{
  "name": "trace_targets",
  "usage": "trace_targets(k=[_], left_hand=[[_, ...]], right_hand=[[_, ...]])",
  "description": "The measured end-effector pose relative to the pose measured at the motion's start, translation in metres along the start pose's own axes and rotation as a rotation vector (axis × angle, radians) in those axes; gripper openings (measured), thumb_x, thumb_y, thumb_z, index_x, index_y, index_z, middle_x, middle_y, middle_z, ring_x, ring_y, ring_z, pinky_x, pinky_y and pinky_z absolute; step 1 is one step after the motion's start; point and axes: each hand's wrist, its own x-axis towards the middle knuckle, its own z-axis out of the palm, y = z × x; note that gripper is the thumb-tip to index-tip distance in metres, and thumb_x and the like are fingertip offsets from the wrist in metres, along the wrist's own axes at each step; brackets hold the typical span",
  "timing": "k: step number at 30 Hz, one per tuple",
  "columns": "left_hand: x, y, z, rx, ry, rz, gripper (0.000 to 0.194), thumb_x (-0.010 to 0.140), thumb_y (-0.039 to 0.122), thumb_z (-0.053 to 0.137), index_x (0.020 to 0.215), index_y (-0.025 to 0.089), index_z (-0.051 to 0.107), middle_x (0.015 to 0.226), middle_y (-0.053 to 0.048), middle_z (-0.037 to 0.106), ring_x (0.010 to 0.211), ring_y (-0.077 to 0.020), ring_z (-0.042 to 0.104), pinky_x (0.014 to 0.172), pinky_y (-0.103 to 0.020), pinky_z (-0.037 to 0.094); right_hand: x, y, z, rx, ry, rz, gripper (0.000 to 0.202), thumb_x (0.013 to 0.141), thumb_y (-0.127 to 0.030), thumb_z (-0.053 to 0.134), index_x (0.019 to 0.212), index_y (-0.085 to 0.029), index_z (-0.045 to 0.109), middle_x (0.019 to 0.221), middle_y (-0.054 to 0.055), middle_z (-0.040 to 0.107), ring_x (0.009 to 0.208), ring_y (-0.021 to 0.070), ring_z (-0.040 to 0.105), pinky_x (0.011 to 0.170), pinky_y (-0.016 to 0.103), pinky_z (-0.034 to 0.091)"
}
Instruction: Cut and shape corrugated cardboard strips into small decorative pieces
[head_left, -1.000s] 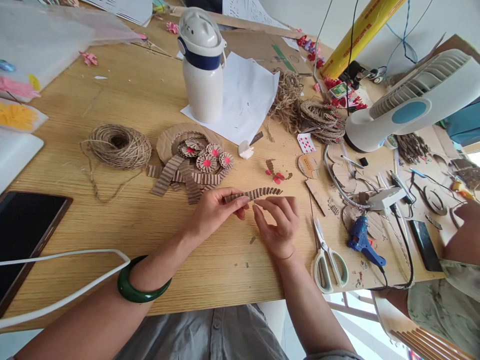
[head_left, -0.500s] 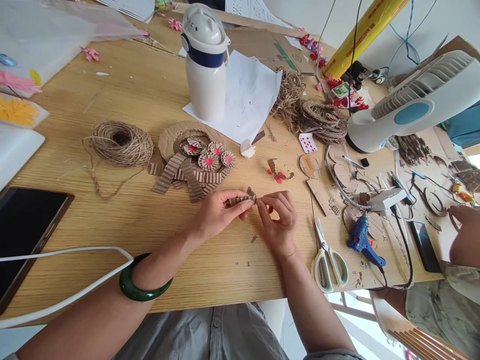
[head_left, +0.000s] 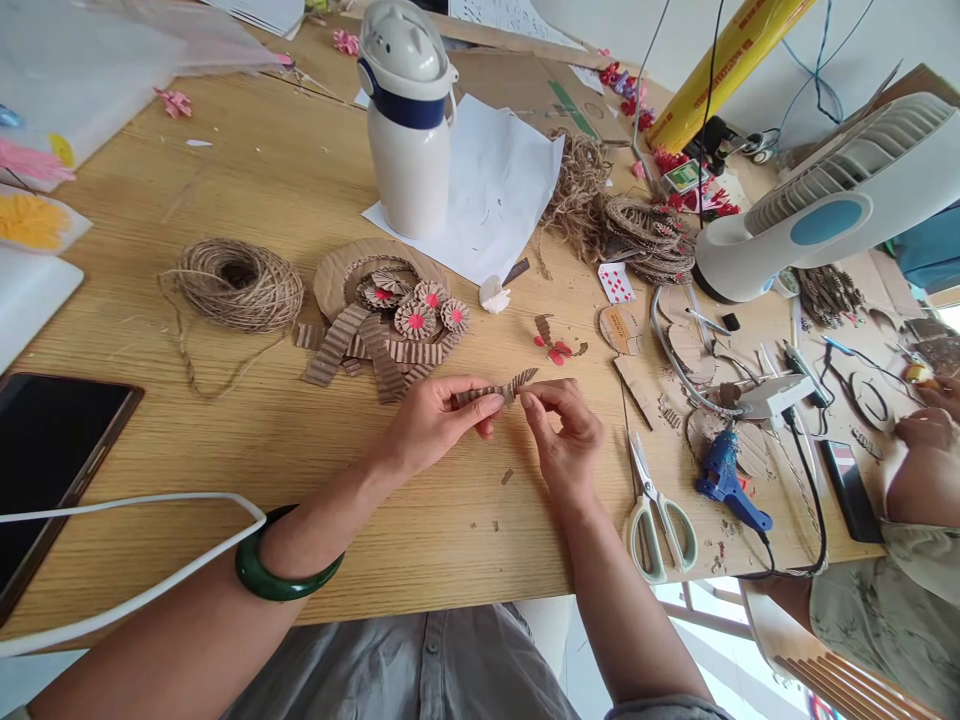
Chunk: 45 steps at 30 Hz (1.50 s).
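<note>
My left hand (head_left: 448,418) pinches a narrow strip of corrugated cardboard (head_left: 508,390) between thumb and fingers. The strip's free end fans upward to the right. At that end my right hand (head_left: 564,430) is closed, thumb and forefinger pressed together at the strip's edge; what lies between the fingertips is mostly hidden. Beyond my hands lies a ring-shaped cardboard piece (head_left: 341,275) bearing round pleated cardboard flowers (head_left: 415,320) with red centres. More corrugated strips (head_left: 390,372) lie in front of it. Small red paper petals (head_left: 559,352) rest past my right hand.
Scissors (head_left: 660,520) and a blue glue gun (head_left: 729,485) lie to the right. A white bottle (head_left: 409,150), a twine coil (head_left: 238,285) and a phone (head_left: 56,460) stand or lie around. At far right are a fan (head_left: 825,215) and another person's arm (head_left: 926,470).
The strip's free end has unfolded and now points up to the right. My right hand has shifted slightly right. The other person's hands have moved at the right edge.
</note>
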Motion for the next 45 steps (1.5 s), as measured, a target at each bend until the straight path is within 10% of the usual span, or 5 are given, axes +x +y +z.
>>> trace_targets(k=[9,22,36,45], left_hand=[[0.0006,-0.0015,0.0023,0.109,0.001,0.033,0.023,0.089,0.036,0.063,0.086,0.015,0.072,0.062,0.002,0.063,0.059,-0.0102,0.056,0.057,-0.02,0.042],[-0.0006,-0.0028,0.0002,-0.058,-0.091,0.008,0.022,0.089,0.037,0.065,0.083,0.016,0.069,0.069,0.001,0.065,0.063,-0.0105,0.06,0.064,-0.021,0.049],[0.0004,-0.0027,0.0005,0.072,-0.043,0.041,0.024,0.09,0.038,0.062,0.086,0.016,0.07,0.064,0.002,0.063,0.062,-0.0109,0.059,0.062,-0.021,0.046],[0.0003,-0.0035,0.0001,-0.047,-0.196,-0.005,0.026,0.093,0.04,0.059,0.094,0.015,0.068,0.072,-0.001,0.065,0.066,-0.0122,0.061,0.067,-0.023,0.05]], right_hand=[[0.0019,-0.0039,0.0008,-0.062,-0.052,-0.055,0.016,0.089,-0.022,0.065,0.074,-0.021,0.064,0.07,0.001,0.064,0.068,0.0166,0.053,0.069,0.033,0.044],[0.0033,0.0018,-0.0012,0.597,-0.105,0.566,0.02,0.078,-0.036,0.075,0.068,-0.02,0.068,0.061,-0.003,0.056,0.056,0.0109,0.045,0.056,0.025,0.034],[0.0015,0.0,-0.0006,0.305,-0.088,0.345,0.015,0.08,-0.033,0.074,0.072,-0.021,0.069,0.071,-0.001,0.06,0.066,0.0131,0.052,0.063,0.026,0.041],[0.0042,-0.0005,-0.0064,0.513,-0.234,0.512,0.024,0.08,-0.039,0.073,0.068,-0.02,0.066,0.064,-0.002,0.056,0.06,0.0124,0.047,0.059,0.026,0.039]])
